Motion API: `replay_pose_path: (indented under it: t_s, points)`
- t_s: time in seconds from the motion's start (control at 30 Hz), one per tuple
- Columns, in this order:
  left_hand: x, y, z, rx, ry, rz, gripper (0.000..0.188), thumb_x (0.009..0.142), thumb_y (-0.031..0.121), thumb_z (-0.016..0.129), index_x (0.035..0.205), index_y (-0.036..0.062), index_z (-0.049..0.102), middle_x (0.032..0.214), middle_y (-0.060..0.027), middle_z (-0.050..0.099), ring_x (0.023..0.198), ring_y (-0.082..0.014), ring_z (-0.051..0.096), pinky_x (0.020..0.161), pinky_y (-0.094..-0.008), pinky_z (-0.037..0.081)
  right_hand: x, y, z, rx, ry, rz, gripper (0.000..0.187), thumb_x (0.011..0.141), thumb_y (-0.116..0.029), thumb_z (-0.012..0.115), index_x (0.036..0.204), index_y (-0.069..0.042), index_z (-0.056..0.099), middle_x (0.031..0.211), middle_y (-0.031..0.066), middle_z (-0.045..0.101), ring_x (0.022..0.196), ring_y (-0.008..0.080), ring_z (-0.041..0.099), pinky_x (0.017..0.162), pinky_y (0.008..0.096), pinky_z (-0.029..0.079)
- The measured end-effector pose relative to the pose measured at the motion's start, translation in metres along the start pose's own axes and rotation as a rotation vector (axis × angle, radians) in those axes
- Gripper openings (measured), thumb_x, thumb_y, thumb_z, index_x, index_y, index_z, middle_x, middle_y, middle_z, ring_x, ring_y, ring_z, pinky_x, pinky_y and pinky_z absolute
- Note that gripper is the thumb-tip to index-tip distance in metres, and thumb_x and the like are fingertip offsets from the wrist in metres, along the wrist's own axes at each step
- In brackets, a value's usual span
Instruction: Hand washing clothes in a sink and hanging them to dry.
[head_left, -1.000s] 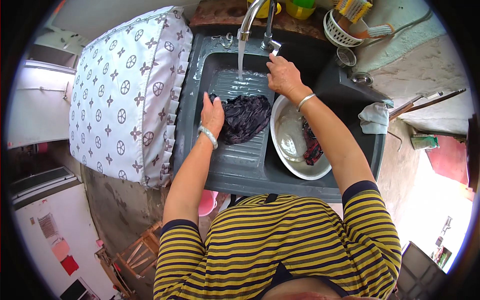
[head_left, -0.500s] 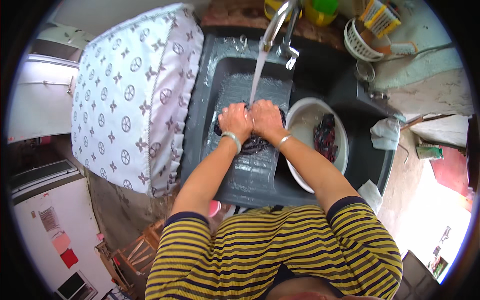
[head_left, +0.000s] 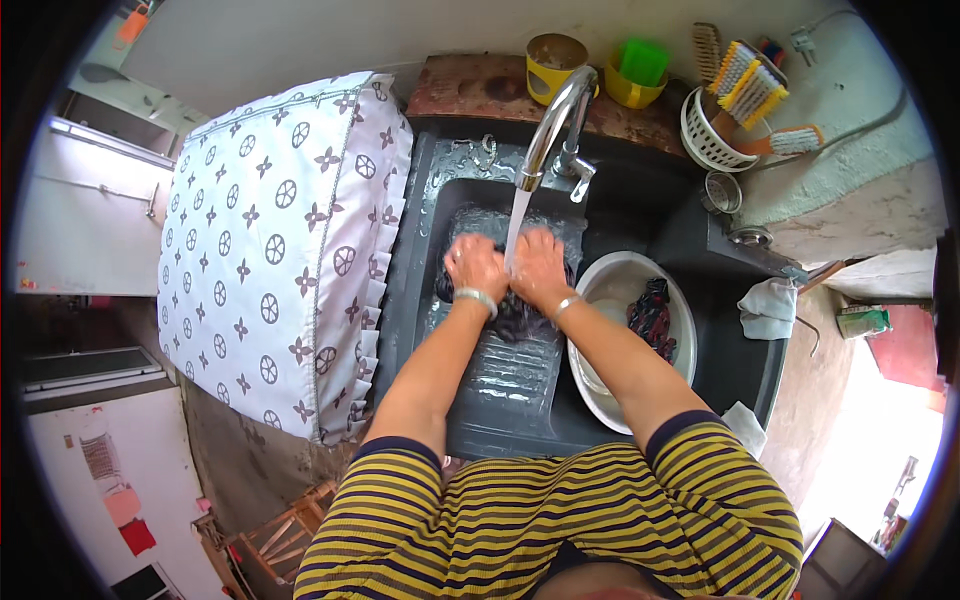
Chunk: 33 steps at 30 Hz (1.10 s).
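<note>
My left hand and my right hand press side by side on a dark wet cloth, their fingers curled over it. The cloth lies bunched on the ribbed washboard slope of a dark grey sink. From the chrome tap a stream of water runs down between my hands. Parts of the cloth are hidden under my palms. To the right, a white basin holds a dark cloth with a red pattern, partly behind my right forearm.
A white patterned cover with a frill stands left of the sink. Yellow pots line the back ledge. Brushes stick out of a white basket at the far right. A pale rag hangs over the sink's right edge.
Both hands have pushed the dark cloth farther from me along the washboard, so the water now falls between them. The view has tilted, showing more of the back ledge.
</note>
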<state>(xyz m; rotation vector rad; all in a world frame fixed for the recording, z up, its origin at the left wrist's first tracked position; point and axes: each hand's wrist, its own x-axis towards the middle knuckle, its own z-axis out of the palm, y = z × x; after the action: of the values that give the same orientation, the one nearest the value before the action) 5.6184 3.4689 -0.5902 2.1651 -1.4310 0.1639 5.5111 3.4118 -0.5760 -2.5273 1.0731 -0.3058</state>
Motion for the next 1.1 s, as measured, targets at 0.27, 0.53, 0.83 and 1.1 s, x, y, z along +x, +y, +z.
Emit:
replay_pose_path:
  t_s: [0.27,0.53,0.83,1.1]
  points:
    - [-0.093,-0.003,-0.025,-0.467,-0.149,0.142,0.012,0.070,0.007,0.047,0.080,0.0050,0.054,0.087,-0.0153,0.057,0.086,-0.0325,0.053,0.075,-0.0424,0.040,-0.097,-0.005,-0.007,0.200,0.058,-0.404,0.019,0.072,-0.019,0.057,0.082,-0.003,0.062,0.096,0.0160,0.058,0.091,0.0335,0.054,0.080,0.0428,0.040]
    - [0.014,-0.010,0.011,0.001,-0.351,-0.248,0.022,0.077,0.024,0.049,0.085,0.0089,0.063,0.093,-0.0147,0.060,0.093,-0.0346,0.052,0.082,-0.0475,0.036,0.001,-0.006,0.005,-0.189,0.528,0.024,0.025,0.077,-0.025,0.053,0.087,-0.003,0.061,0.097,0.0160,0.056,0.096,0.0313,0.051,0.078,0.0431,0.039]
    - [-0.049,0.012,-0.019,-0.186,-0.165,0.013,0.017,0.075,0.014,0.053,0.089,0.0055,0.057,0.092,-0.0156,0.055,0.091,-0.0359,0.049,0.079,-0.0467,0.039,-0.038,0.002,-0.003,-0.052,-0.130,-0.230,0.025,0.075,-0.025,0.054,0.087,-0.004,0.060,0.092,0.0145,0.056,0.093,0.0303,0.051,0.075,0.0434,0.039]
    - [-0.041,0.018,-0.019,-0.548,0.075,0.221,0.008,0.073,0.003,0.044,0.074,0.0041,0.053,0.078,-0.0155,0.056,0.076,-0.0339,0.051,0.071,-0.0424,0.041,-0.063,0.009,-0.004,0.278,0.340,-0.458,0.020,0.070,-0.012,0.051,0.085,0.002,0.054,0.084,0.0195,0.054,0.080,0.0372,0.052,0.068,0.0464,0.040]
